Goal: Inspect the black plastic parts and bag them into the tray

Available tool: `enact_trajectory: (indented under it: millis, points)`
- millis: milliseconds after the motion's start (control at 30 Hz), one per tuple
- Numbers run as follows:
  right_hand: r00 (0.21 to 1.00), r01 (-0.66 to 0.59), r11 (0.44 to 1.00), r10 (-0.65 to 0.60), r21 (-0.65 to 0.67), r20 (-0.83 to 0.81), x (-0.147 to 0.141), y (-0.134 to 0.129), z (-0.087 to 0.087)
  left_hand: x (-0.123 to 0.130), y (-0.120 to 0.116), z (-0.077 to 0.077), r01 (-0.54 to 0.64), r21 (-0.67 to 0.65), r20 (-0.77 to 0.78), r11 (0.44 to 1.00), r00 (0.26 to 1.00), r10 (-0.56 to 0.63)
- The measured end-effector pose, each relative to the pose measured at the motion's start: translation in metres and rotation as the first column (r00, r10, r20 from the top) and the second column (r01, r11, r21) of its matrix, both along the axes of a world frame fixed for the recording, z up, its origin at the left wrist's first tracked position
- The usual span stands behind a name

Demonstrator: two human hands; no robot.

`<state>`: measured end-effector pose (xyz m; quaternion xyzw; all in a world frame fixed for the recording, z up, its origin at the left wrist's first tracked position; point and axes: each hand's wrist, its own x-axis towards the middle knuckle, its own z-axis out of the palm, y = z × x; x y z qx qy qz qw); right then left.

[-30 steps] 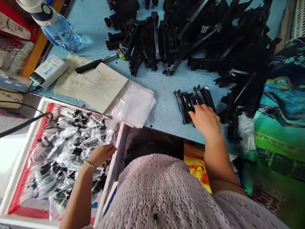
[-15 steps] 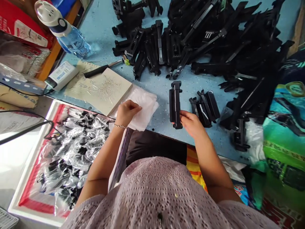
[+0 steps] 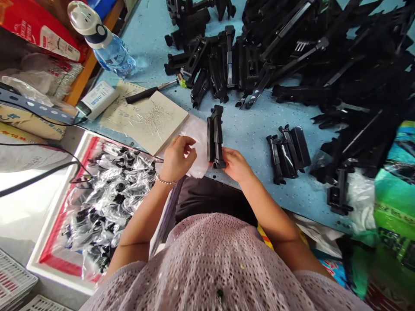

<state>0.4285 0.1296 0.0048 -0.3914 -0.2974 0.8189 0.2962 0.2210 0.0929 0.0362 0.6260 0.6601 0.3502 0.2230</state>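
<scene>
My right hand (image 3: 237,165) grips the lower end of a black folded bracket (image 3: 215,137), a slim piece with clamp-like ends. It is held upright over the right side of a stack of thin clear plastic bags (image 3: 198,129). Curled at the left edge of these bags is my left hand (image 3: 177,159), thumb and fingers closed on what looks like a bag. To the right, several more black brackets (image 3: 287,152) lie side by side on the blue table (image 3: 249,125).
A large heap of black brackets (image 3: 324,65) covers the back right. Left of the bags are a pad with tiny pins (image 3: 162,121), a screwdriver (image 3: 142,95), a white box (image 3: 99,99) and a water bottle (image 3: 113,52). Below stands a foam box (image 3: 42,259) of bagged parts.
My right hand has moved left with the bracket, from bare table to over the bags. My left hand's fingers have curled up more. The whole view has shifted slightly.
</scene>
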Motion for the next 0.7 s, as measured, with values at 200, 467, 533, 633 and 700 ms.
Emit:
enact_trajectory:
  millis: [200,467,533,633,700]
  points:
    - [1.0,-0.002,1.0,0.002,0.001,-0.014,0.002,-0.003,-0.002,-0.003,0.015,-0.018,-0.092,-0.188,0.398,0.978,0.903,0.161]
    - [0.993,0.045,0.992,-0.058,-0.117,-0.106,-0.001,-0.004,-0.013,0.004,0.003,-0.008,0.067,-0.185,0.536,0.98,0.843,0.043]
    - [0.985,0.065,0.985,-0.089,-0.16,-0.147,-0.002,-0.003,-0.017,0.006,0.008,-0.014,0.084,-0.236,0.661,0.968,0.744,0.096]
    - [0.972,0.063,0.972,-0.111,-0.226,-0.206,-0.003,-0.001,-0.022,0.003,0.014,-0.02,0.029,-0.219,0.696,0.975,0.705,0.135]
    - [0.963,0.029,0.965,-0.098,-0.262,-0.252,-0.004,0.001,-0.023,0.001,0.015,-0.02,0.073,-0.208,0.677,0.975,0.73,0.089]
